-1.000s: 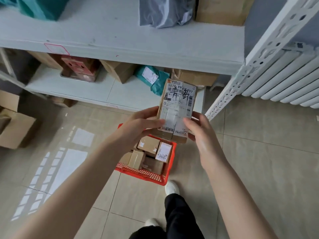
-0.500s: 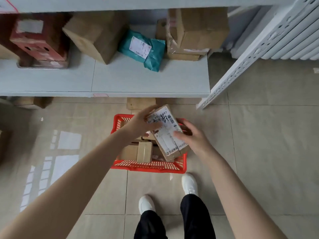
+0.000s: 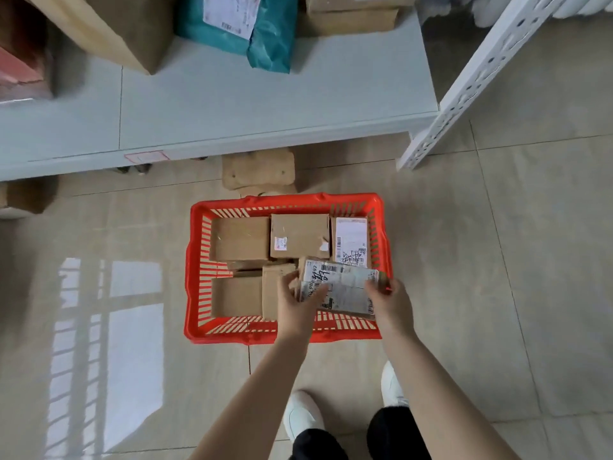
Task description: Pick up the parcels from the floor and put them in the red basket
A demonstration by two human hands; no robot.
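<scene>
While it lies label-up in the near right corner of the red basket (image 3: 288, 202), the labelled parcel (image 3: 345, 288) is gripped at both ends: the left hand (image 3: 295, 307) curls its fingers round the left end and the right hand (image 3: 389, 305) pinches the right end. Several brown boxes (image 3: 300, 235) fill the rest of the basket, which stands on the tiled floor (image 3: 497, 260) just in front of a pale shelf (image 3: 232, 111) bearing a teal bag (image 3: 265, 38).

Soft daylight, rather dim and even. A bright window reflection, crossed by bar shadows, glares off the glossy floor (image 3: 109, 327) at left. The shelf (image 3: 232, 104) shades the floor under its edge — corners darken. Wide-angle distortion bows the post (image 3: 471, 78) at right; the parcel (image 3: 341, 290) looks slightly smeared.
</scene>
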